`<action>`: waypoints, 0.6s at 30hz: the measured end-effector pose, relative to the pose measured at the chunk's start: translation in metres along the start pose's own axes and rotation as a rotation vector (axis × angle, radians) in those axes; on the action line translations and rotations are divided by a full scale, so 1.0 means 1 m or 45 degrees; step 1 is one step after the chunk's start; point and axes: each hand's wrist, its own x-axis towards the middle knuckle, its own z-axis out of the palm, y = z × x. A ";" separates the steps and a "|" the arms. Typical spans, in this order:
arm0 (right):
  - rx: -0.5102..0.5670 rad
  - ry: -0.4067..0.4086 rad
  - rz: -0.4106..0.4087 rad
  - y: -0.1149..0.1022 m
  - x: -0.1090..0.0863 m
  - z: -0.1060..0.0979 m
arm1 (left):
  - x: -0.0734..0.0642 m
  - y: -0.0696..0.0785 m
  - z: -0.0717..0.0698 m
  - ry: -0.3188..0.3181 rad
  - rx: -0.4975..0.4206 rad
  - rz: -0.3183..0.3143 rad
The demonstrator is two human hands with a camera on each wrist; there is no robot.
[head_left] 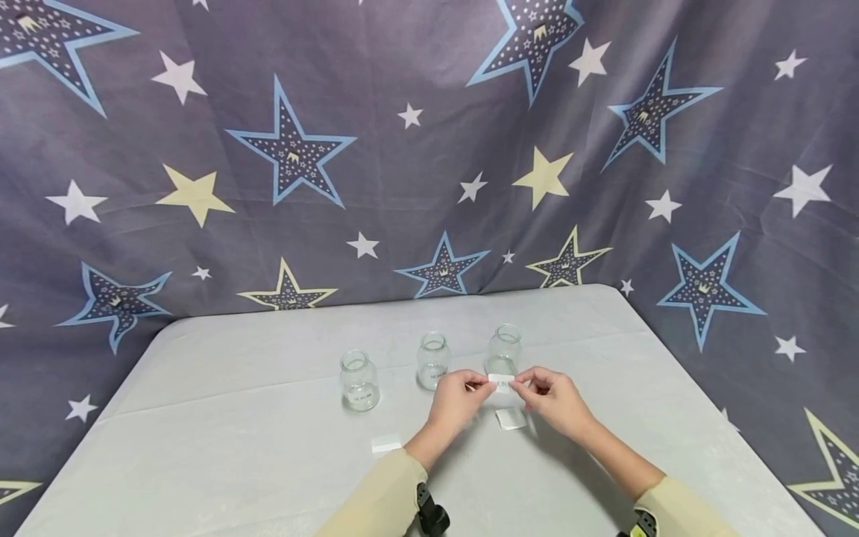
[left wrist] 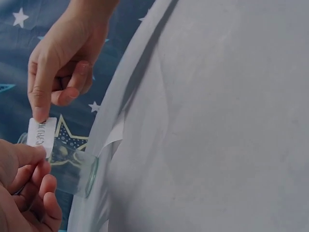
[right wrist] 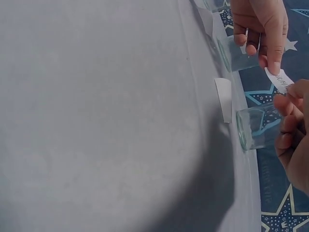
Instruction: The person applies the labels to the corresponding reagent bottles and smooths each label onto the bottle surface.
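Note:
Both hands stretch a small white label (head_left: 500, 383) with dark handwriting between them. My left hand (head_left: 461, 403) pinches its left end between thumb and finger, and my right hand (head_left: 555, 403) pinches the right end. Close behind the label stands an open clear glass jar (head_left: 505, 349), its lower front overlapped by the label in the head view. The left wrist view shows the label (left wrist: 41, 134) held flat in front of the jar (left wrist: 75, 171). In the right wrist view the label (right wrist: 278, 80) spans from one hand's fingertips to the other's.
Two more glass jars, the middle one (head_left: 433, 358) and the left one (head_left: 359, 380), stand upright with written labels on their fronts. A white paper piece (head_left: 511, 418) lies below the hands, another paper strip (head_left: 386, 444) left of the left forearm. A starry curtain (head_left: 403, 186) hangs behind the table.

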 end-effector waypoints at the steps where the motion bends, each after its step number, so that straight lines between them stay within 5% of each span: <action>1: -0.009 0.004 0.000 0.001 0.000 -0.001 | 0.001 0.000 0.002 0.009 0.013 0.003; 18: -0.083 0.079 -0.002 0.017 0.007 -0.003 | 0.009 -0.001 0.016 0.102 0.275 0.039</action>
